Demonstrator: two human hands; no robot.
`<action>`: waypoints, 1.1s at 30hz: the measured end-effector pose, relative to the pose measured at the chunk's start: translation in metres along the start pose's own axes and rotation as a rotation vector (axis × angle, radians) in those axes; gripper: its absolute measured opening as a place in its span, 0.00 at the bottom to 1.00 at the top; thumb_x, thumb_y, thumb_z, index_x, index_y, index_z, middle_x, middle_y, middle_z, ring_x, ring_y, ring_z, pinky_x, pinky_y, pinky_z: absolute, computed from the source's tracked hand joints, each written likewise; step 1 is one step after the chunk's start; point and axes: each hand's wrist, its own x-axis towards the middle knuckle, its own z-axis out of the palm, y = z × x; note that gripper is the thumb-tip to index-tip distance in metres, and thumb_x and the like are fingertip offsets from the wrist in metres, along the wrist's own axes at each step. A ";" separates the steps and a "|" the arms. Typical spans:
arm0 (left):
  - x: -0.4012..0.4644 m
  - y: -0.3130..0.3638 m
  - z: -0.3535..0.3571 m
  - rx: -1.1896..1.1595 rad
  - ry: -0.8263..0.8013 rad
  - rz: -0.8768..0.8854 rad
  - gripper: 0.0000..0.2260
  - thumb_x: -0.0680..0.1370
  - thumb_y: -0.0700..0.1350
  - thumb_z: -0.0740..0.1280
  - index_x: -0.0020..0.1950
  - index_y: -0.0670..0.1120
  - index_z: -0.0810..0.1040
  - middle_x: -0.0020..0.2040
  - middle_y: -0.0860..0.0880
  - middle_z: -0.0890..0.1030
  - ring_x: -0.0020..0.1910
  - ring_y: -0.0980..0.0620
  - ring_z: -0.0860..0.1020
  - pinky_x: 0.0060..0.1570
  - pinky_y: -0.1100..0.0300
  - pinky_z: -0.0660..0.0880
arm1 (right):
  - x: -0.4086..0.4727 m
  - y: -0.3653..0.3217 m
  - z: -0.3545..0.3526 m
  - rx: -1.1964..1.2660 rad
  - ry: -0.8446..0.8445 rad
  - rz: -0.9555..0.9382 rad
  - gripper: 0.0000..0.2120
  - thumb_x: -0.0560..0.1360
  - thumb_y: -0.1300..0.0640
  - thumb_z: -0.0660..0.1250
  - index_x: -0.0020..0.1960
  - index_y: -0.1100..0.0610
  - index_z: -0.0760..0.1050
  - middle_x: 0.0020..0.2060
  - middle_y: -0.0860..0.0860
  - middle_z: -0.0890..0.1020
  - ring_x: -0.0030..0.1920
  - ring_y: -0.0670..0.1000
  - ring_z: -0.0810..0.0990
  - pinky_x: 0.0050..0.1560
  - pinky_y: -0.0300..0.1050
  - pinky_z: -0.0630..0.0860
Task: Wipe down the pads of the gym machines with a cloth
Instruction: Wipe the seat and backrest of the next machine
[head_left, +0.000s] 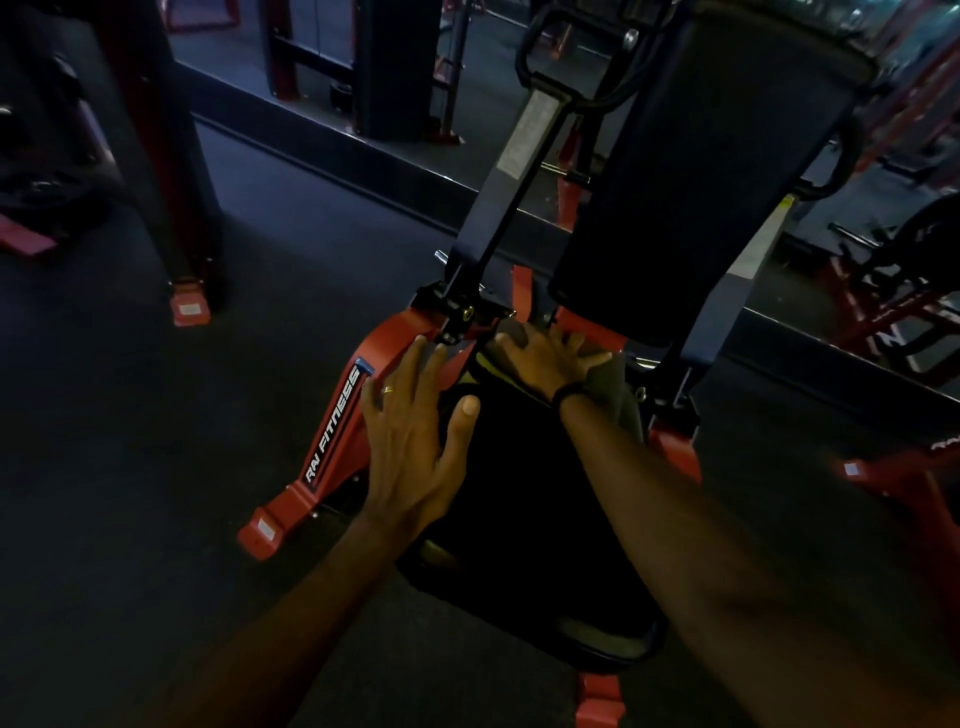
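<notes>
The seat pad (524, 499) is a black, matte cushion on a red machine frame (332, 431) (white lettering runs down one strut), lying low in the middle of the view below the upright black back pad (696, 171). The right hand (545, 358) lies at the seat's far end, fingers spread flat, pressing a dark grey cloth (610, 384) that spills past the wrist. The left hand (410, 431) rests on the seat's left edge with fingers straight and splayed, gripping nothing.

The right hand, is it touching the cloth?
Touching. The head view shows the right hand pressed flat on the grey cloth at the back of the seat pad.
</notes>
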 end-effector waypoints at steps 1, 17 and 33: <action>0.000 0.000 0.000 -0.002 0.004 -0.001 0.34 0.82 0.67 0.44 0.78 0.47 0.63 0.80 0.48 0.61 0.78 0.59 0.54 0.78 0.53 0.42 | -0.016 -0.003 0.004 -0.011 0.006 -0.029 0.31 0.80 0.31 0.49 0.80 0.42 0.56 0.81 0.56 0.50 0.79 0.66 0.44 0.68 0.81 0.36; -0.001 0.000 -0.007 0.010 0.112 -0.009 0.33 0.82 0.66 0.43 0.76 0.46 0.67 0.79 0.46 0.63 0.78 0.54 0.59 0.78 0.47 0.44 | -0.065 -0.010 0.014 -0.018 0.039 -0.183 0.29 0.82 0.34 0.49 0.80 0.41 0.54 0.82 0.52 0.48 0.81 0.59 0.40 0.73 0.75 0.35; 0.000 0.002 -0.011 0.016 0.185 0.001 0.34 0.83 0.65 0.43 0.73 0.43 0.71 0.76 0.44 0.69 0.73 0.47 0.69 0.75 0.58 0.38 | -0.105 -0.022 0.025 -0.040 0.032 -0.286 0.29 0.81 0.33 0.47 0.80 0.40 0.54 0.82 0.50 0.46 0.81 0.58 0.39 0.73 0.72 0.34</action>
